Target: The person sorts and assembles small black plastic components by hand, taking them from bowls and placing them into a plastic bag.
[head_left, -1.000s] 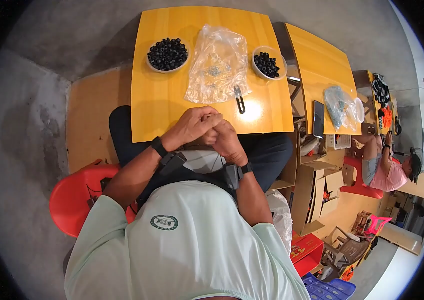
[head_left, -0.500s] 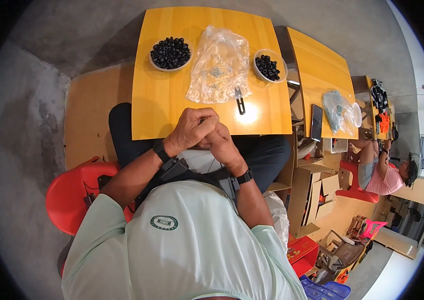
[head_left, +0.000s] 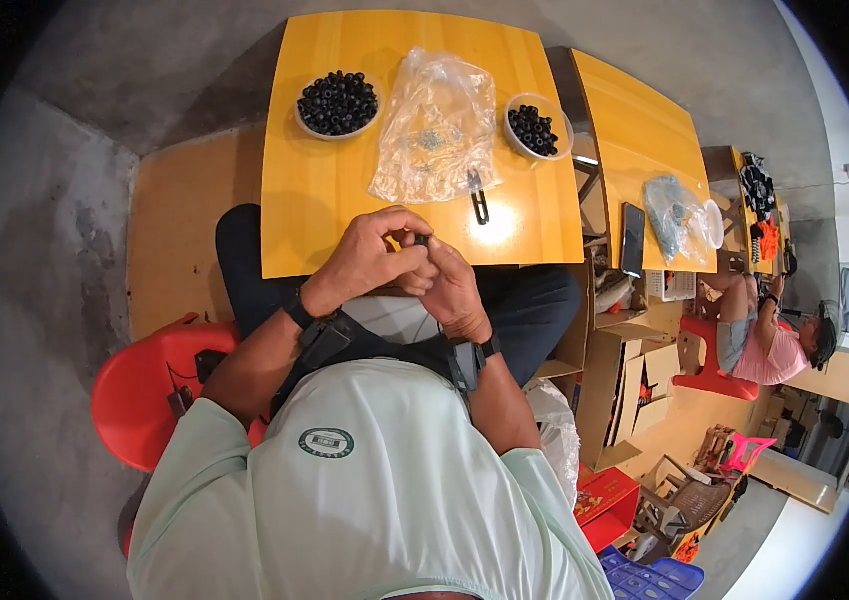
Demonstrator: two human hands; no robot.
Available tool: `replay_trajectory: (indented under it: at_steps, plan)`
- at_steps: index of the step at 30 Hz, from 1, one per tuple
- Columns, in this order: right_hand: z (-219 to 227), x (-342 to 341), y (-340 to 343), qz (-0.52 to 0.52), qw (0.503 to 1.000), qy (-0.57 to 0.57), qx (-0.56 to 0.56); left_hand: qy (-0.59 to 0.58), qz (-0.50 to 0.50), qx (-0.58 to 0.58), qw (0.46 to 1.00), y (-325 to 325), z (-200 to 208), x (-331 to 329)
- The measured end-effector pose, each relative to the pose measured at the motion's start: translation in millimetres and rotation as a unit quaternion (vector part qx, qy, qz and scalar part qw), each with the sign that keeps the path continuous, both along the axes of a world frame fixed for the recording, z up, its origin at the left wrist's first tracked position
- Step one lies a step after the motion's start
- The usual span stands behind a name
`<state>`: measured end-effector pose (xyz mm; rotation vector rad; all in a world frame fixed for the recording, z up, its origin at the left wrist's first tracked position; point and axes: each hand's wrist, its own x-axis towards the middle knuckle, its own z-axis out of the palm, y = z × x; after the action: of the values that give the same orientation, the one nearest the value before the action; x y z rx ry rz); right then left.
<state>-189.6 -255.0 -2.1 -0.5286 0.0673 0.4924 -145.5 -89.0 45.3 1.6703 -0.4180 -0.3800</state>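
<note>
My left hand [head_left: 369,255] and my right hand [head_left: 449,280] meet at the near edge of a small yellow table [head_left: 324,200], fingers pinched together around a small black part [head_left: 422,240]. Most of that part is hidden by my fingers. On the table, a white bowl of small black rings [head_left: 337,104] stands at the far left. A second bowl of black pieces [head_left: 534,128] stands at the far right. Between them lies a crumpled clear plastic bag [head_left: 434,130]. A small black tool [head_left: 479,200] lies just beyond my hands.
A second yellow table [head_left: 634,140] to the right holds a dark phone [head_left: 632,240] and another clear bag [head_left: 679,215]. A person in a pink top [head_left: 769,340] sits at the far right. I sit on a red chair [head_left: 144,390]. Cardboard boxes [head_left: 624,370] stand under the right table.
My joined hands stay at the table edge; my fingers have shifted slightly around the small black part. The view has tilted a little.
</note>
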Motion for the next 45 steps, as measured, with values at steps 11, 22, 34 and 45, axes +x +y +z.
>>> replay_trajectory:
  at_steps: [11,22,34,45]
  plan:
    - [-5,-4,5,0.001,0.999,0.014,0.036,-0.094,-0.048,0.056,0.993,9,-2,15]
    - [0,-6,4,0.016,0.998,0.023,-0.058,-0.172,-0.079,0.072,0.979,12,-1,18]
    - [4,-2,5,0.017,0.997,-0.001,-0.081,-0.163,-0.057,0.062,0.983,12,6,19]
    - [5,-2,8,0.001,0.994,-0.014,-0.112,-0.27,-0.009,0.099,0.958,8,9,17]
